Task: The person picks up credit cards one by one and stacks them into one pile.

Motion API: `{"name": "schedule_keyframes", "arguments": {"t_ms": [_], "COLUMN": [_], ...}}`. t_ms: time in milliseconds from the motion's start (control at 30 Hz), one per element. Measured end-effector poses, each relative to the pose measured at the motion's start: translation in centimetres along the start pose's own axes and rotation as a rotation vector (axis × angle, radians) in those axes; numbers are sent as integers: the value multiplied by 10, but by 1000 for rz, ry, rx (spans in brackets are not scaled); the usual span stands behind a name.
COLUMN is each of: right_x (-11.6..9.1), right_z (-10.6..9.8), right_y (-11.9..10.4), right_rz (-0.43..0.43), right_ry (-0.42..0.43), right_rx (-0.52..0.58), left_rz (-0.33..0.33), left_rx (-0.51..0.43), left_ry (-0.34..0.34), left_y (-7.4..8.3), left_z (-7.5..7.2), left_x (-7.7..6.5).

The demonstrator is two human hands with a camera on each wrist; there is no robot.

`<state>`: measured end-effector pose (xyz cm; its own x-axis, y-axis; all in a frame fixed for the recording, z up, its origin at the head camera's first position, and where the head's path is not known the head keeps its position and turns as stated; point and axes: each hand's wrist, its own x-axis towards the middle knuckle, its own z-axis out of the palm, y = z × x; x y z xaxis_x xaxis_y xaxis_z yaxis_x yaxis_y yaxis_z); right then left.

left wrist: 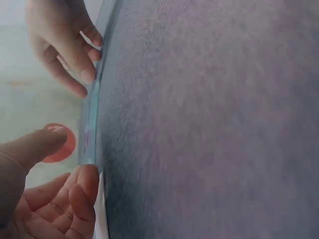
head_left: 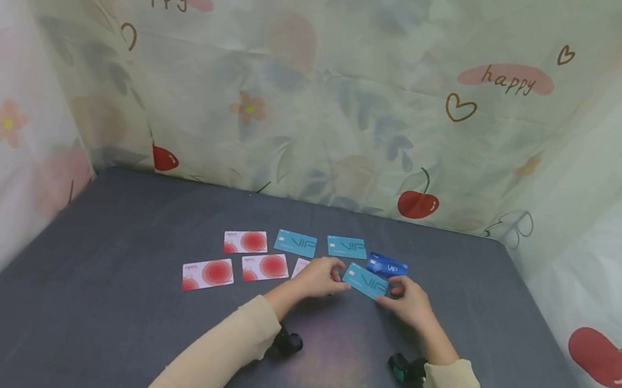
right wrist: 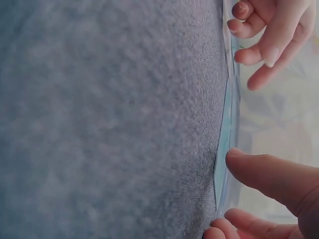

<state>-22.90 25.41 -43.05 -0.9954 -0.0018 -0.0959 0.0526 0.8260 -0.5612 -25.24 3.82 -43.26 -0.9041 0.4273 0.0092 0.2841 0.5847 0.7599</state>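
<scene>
A light blue VIP card [head_left: 366,281] lies flat and slightly turned on the dark cloth, between the two hands. My left hand [head_left: 321,278] is at its left edge, thumb apart from the loosely bent fingers, partly covering a red-and-white card [head_left: 299,266]. On the other side, my right hand [head_left: 410,303] has its thumb and fingers spread about the card's right end; whether they touch it is hard to tell. In the right wrist view the right thumb [right wrist: 264,174] is close to the light blue card [right wrist: 222,164], seen nearly edge-on.
Behind are two more light blue VIP cards [head_left: 295,243] and a dark blue VIP card [head_left: 387,266]. Several red-and-white cards [head_left: 208,274] lie to the left. Dark cloth covers the table [head_left: 97,297]; a cherry-print curtain [head_left: 324,91] surrounds its back and sides.
</scene>
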Motion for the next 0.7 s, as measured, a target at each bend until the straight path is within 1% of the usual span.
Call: {"name": "schedule_keyframes", "arguments": {"t_ms": [167,367,700], "right_x": [1,5,9], "right_z": [-2,-2,-1], "right_y": [-1,1,1], "right_rz": [40,63,82], "right_ry": [-29,-50,-57], "right_rx": [-3,-6,16], "left_rz": [-27,-84,-115], "left_rx": [-44,-91,-94], "left_ry": [-9,-17,-38], "left_y": [2,4,7], "left_z": [8,13,13], "left_x": [6,9,9]}}
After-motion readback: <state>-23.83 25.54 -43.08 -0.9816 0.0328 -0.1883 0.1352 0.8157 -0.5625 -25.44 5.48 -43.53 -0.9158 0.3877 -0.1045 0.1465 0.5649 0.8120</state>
